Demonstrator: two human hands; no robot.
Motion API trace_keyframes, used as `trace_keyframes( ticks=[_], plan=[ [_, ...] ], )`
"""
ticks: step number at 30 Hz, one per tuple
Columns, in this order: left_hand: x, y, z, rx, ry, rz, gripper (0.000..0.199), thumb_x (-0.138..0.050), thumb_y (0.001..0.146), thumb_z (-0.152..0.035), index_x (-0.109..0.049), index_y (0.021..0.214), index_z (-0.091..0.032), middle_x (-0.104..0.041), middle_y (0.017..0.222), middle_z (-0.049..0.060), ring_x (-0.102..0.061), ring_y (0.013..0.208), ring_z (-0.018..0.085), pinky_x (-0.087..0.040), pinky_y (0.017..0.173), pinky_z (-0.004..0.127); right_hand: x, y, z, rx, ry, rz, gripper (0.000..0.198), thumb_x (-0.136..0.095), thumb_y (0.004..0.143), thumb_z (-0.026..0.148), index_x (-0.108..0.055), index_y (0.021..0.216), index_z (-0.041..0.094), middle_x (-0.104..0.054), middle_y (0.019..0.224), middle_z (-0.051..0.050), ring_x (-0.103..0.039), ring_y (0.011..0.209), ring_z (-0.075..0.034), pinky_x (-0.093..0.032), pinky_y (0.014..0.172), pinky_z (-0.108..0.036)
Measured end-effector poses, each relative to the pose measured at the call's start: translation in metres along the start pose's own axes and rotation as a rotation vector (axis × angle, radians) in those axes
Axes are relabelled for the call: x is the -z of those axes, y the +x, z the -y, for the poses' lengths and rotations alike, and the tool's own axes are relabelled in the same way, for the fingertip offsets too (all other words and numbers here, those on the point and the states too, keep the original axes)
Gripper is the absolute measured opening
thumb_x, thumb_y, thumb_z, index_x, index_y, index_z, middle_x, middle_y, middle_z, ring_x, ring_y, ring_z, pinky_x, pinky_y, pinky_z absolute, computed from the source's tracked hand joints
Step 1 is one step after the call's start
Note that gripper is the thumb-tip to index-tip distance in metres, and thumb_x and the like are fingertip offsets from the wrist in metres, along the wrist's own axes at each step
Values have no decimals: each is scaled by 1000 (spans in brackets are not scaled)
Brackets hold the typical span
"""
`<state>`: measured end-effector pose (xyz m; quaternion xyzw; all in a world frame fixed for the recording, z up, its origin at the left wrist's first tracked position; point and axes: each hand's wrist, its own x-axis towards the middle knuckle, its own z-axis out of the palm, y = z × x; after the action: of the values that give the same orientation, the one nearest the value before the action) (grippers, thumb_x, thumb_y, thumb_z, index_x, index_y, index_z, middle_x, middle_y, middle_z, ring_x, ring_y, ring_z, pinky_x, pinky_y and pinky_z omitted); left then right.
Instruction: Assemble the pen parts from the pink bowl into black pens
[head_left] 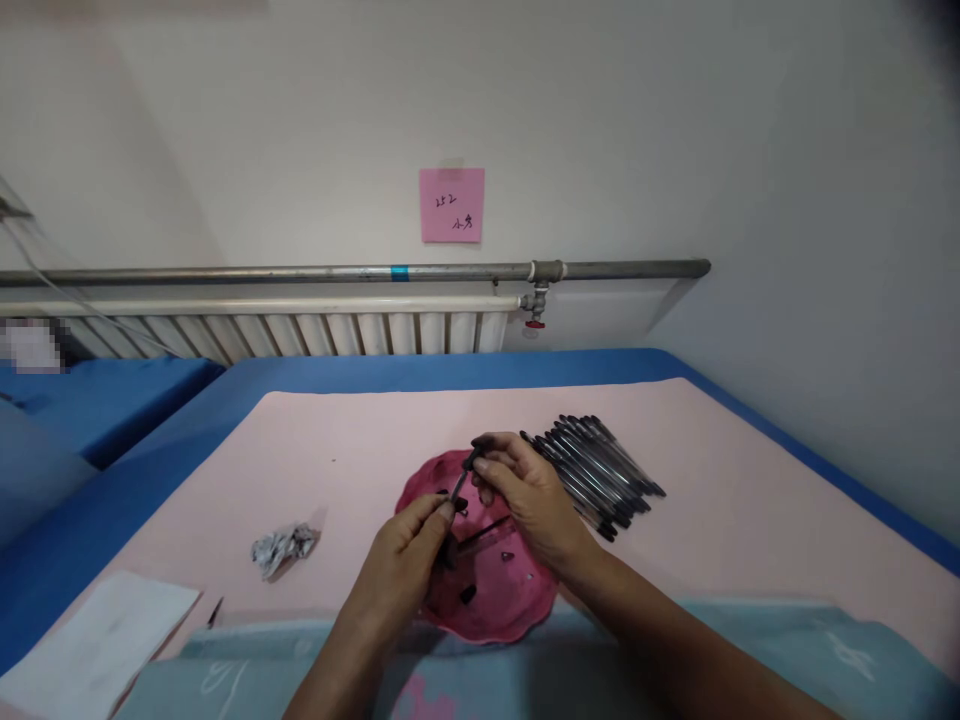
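Note:
Over a pink dish [510,610] with a wavy rim, both my hands hold a slim dark pen [460,484] at a slant. My left hand [401,560] pinches its lower end. The fingers of my right hand [529,490] are closed around its black upper end. Inside the dish lie a clear pen barrel [484,540], a black cap-like piece [468,595] and other small dark parts. Just right of my right hand, a row of several black-capped clear pens [600,470] lies side by side on the pink sheet.
A crumpled grey-white paper or cloth [283,548] lies left of the dish. Further left are a white sheet [101,640] and a small dark pointed piece [216,612]. Blue-green cloth [780,640] covers the near edge. Behind the table stand a radiator [375,332] and a pipe.

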<state>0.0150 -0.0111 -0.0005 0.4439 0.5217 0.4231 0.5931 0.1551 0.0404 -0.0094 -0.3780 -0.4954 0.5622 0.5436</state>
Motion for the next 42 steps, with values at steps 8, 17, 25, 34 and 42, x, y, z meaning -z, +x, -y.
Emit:
trace_keyframes(
  ticks=[8, 17, 25, 34, 42],
  plan=[
    [-1, -1, -2, 43, -41, 4, 17, -55, 72, -34, -62, 73, -18, -44, 46, -5, -29, 35, 5, -19, 36, 19, -3, -4, 2, -51, 3, 16, 15, -60, 69, 22, -55, 82, 18, -54, 63, 6, -46, 51, -6, -37, 51, -20],
    [-4, 1, 3, 125, -272, -64, 21, -50, 71, -24, -59, 89, -19, -38, 43, -8, -24, 32, 3, -14, 31, 15, -7, -10, -10, -122, 107, 24, 29, -62, 68, 20, -53, 96, 19, -55, 65, 5, -47, 52, -6, -38, 49, -18],
    [-4, 3, 5, 102, -315, -74, 25, -55, 69, -27, -59, 92, -20, -45, 47, -6, -25, 30, 2, -15, 29, 15, -14, -16, -12, -211, 125, 71, 30, -62, 68, 22, -53, 96, 21, -58, 74, 3, -53, 51, -8, -43, 48, -21],
    [3, 4, 0, 95, -299, -105, 26, -54, 70, -30, -58, 94, -21, -37, 43, -9, -22, 32, 3, -11, 32, 14, 4, -1, -9, -48, -237, 14, 23, -48, 80, 33, -51, 97, 18, -56, 65, 2, -51, 50, -10, -42, 49, -23],
    [6, 7, 4, 7, -175, -128, 23, -58, 70, -42, -60, 81, -21, -47, 52, -6, -35, 40, 4, -21, 38, 15, 30, 11, -22, 260, -1089, 262, 15, -44, 72, 10, -55, 67, 18, -60, 73, -4, -52, 71, -17, -39, 68, -30]
  ],
)
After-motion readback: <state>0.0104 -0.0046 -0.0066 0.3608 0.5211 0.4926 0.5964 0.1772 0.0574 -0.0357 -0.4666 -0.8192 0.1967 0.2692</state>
